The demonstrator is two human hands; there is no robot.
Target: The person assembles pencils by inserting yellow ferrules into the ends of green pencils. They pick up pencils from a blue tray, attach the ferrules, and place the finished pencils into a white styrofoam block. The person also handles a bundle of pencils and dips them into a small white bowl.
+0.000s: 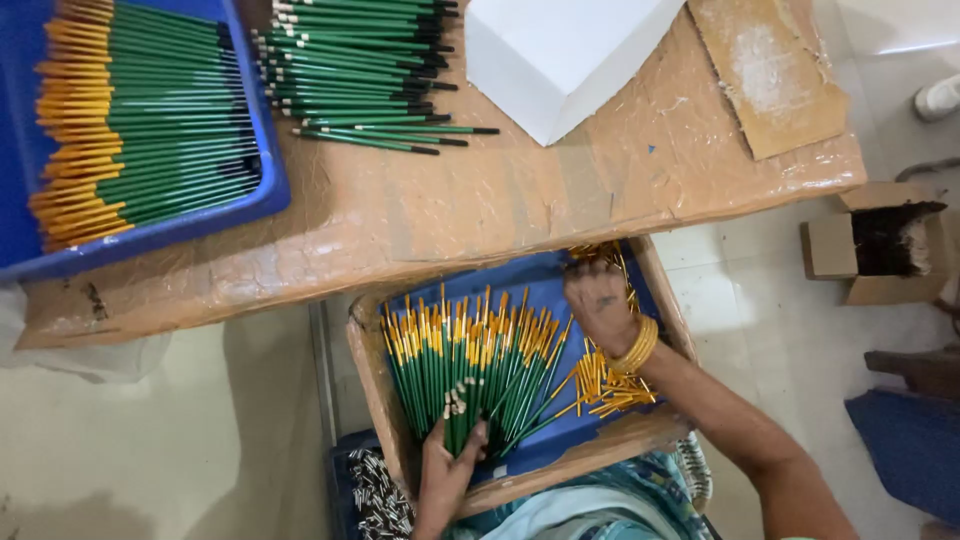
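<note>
The person's left hand (443,470) grips the near ends of a fanned bundle of green pencils (470,375), fingers curled around it at the bottom, with the yellow-tipped ends spreading away towards the far side. The bundle lies in a blue-lined cardboard tray (610,445) that sits on the person's lap, just below the near edge of the work table (480,210). The right hand (597,300), with yellow bangles (637,347) on its wrist, reaches into the far right corner of the same tray; its fingers are bent down among loose yellow-tipped pencils (603,385), but whether they have closed on any cannot be told. More of these loose pencils lie scattered beside the wrist, to the right of the fanned bundle. On the table, at far left, a blue plastic bin (262,190) holds neat rows of green pencils with yellow ends. Just right of it a stack of green pencils with black tips (360,70) lies directly on the tabletop. Farther right rests a white folded box (560,55), and beyond that a flat piece of cardboard (765,70). An open cardboard carton (880,245) stands on the floor at right.
</note>
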